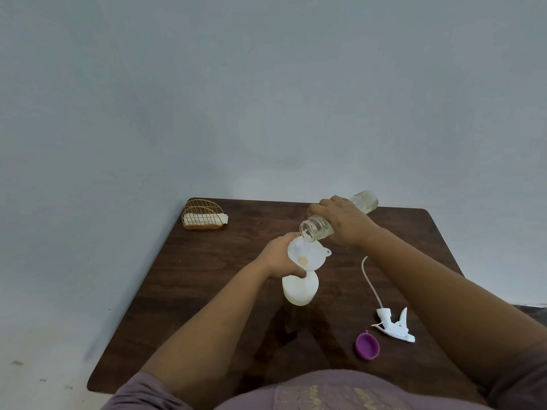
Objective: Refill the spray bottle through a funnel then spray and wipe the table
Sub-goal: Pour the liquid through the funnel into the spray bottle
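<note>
A white spray bottle (300,288) stands in the middle of the dark wooden table (207,276) with a white funnel (306,254) in its neck. My left hand (279,257) grips the funnel and bottle neck. My right hand (343,223) holds a clear glass bottle (315,229) tilted mouth-down over the funnel's rim, and pale liquid runs from it into the funnel. The white spray trigger head (395,324) with its long dip tube (370,279) lies on the table to the right. A purple cap (367,347) lies beside it.
A gold wire holder (202,214) with white napkins sits at the table's far left corner. A grey wall stands behind the table. Pale floor lies to the left. My torso in purple cloth is at the near edge.
</note>
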Motion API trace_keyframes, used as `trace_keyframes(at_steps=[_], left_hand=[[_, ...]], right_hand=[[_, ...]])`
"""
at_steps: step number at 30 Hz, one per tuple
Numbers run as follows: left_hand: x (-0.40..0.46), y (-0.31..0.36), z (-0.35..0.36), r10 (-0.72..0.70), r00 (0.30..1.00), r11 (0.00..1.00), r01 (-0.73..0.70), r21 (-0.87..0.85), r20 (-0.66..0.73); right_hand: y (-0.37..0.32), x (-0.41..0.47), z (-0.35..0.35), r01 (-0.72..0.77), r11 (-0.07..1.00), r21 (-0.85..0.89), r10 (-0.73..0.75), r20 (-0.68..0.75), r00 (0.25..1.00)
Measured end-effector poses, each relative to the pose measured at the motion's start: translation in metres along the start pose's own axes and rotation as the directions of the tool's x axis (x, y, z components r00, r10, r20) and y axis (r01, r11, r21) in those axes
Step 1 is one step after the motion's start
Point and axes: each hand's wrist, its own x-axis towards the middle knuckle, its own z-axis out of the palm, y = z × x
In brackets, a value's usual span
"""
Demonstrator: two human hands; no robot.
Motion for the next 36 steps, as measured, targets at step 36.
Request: trace_keyframes(at_steps=[36], left_hand=[[-0.0008,0.0004,-0.0010,0.007,1.000,1.000,-0.007,-0.001,0.002]], right_hand=[[-0.0023,0.0025,-0.0030,0.009,1.000,0.002,-0.009,-0.003,1.000]])
